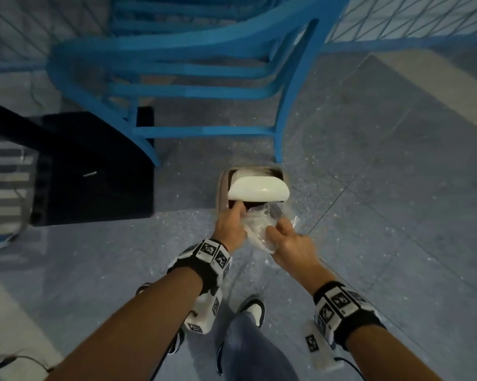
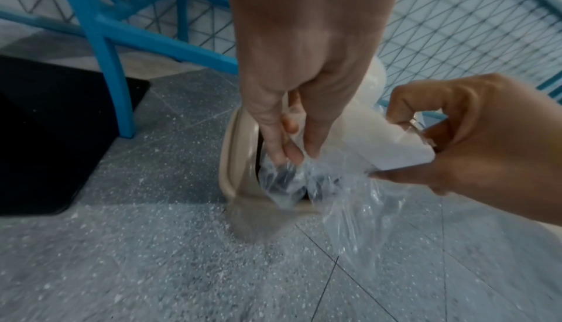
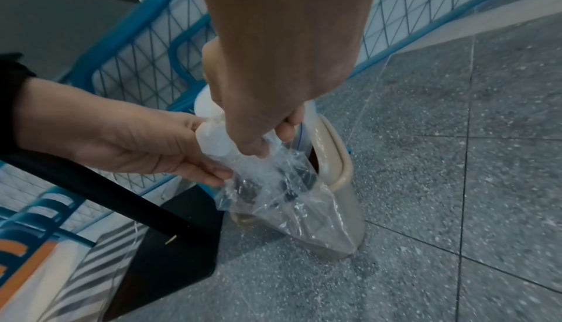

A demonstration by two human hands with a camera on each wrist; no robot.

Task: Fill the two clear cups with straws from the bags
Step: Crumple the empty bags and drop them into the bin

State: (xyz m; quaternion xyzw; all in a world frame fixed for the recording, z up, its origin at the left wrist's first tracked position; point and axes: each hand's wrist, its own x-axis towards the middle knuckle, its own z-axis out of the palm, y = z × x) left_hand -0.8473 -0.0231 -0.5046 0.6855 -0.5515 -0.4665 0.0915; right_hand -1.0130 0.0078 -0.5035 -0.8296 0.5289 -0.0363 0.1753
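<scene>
Both hands meet over a small beige bin (image 1: 223,188) that stands on the speckled floor (image 1: 369,188), just in front of the blue chair's (image 1: 176,64) legs and beside a black mat (image 1: 94,166). The left hand (image 1: 229,225) has its fingers (image 2: 292,154) curled round one crumpled end of a clear plastic bag (image 2: 349,195), pushing it down at the gap under the bin's white swing lid (image 1: 259,188); the right hand (image 1: 289,243) pinches the other end between thumb and fingers (image 3: 252,144), so each hand is closed on plastic. The grip looks meant to bunch the bag small enough to pass the lid — it reads as an emptied bag being thrown away, though I cannot tell whether any straws remain inside. The bag's long axis runs roughly from hand to hand, its loose end drooping down the bin's near wall towards the floor. Neither cup is in view, so how full they are cannot be judged.
</scene>
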